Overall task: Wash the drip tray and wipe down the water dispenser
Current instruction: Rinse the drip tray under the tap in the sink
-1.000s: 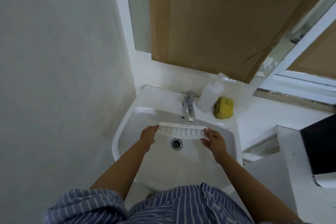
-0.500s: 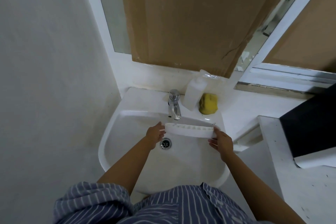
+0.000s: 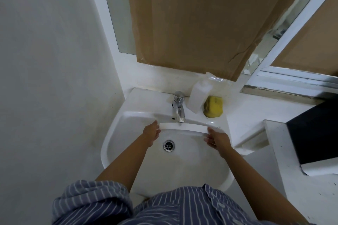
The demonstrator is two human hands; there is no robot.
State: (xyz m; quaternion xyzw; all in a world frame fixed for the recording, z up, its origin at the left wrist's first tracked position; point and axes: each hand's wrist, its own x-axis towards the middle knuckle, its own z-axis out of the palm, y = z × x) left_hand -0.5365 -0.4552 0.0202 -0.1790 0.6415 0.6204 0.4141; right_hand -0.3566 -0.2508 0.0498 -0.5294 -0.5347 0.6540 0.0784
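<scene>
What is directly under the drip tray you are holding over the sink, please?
Under the drip tray is the sink bowl, with its drain visible just in front. The bowl's back wall is hidden.

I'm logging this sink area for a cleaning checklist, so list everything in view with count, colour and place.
drip tray: 1, white, held over the basin under the tap
sink: 1, white, centre
tap: 1, chrome, back rim
drain: 1, metal, basin bottom
bottle: 1, white, right of tap
sponge: 1, yellow, right of bottle
cardboard: brown, over the windows
left hand: grips the tray's left end
right hand: grips the tray's right end
</scene>
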